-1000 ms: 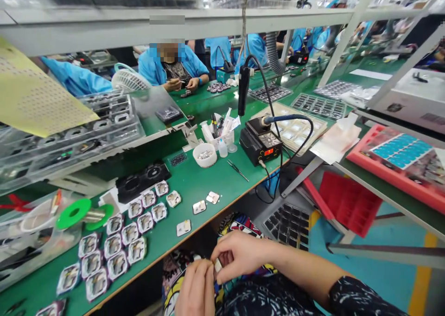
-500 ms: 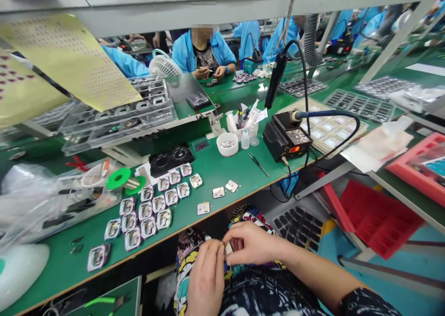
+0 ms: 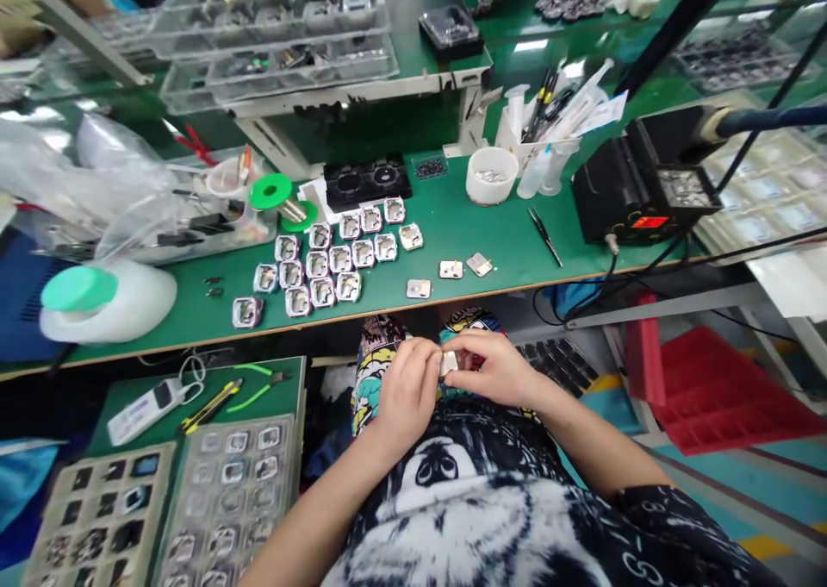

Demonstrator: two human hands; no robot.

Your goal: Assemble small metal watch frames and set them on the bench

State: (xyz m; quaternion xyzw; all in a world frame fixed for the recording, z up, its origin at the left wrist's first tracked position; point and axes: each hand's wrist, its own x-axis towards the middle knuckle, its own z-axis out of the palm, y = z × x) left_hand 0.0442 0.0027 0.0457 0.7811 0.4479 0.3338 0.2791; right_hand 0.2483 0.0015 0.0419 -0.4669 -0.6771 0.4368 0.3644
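Observation:
Low over my lap, in front of the bench edge, my left hand (image 3: 410, 390) and my right hand (image 3: 494, 370) meet around a small pale squarish part (image 3: 448, 363). The fingers of both hands are closed on it, and they cover much of its edge. On the green bench just beyond lie a few similar flat, rounded-square plates, among them a grey one (image 3: 419, 289) and a white one (image 3: 450, 269). Left of these stand rows of small metallic square watch-like cases (image 3: 318, 264) with parts inside.
Tweezers (image 3: 545, 236) lie near a black soldering station (image 3: 637, 186). Behind are a white bowl (image 3: 491, 192) of small parts and a holder with pens and syringes. A solder spool (image 3: 271, 192), a green-capped bottle (image 3: 109, 311) and lower-left trays (image 3: 226, 492) surround the left side.
My view has swung left and down, bringing the lower-left trays and cutters into sight. Both hands stay together on the small part over my lap.

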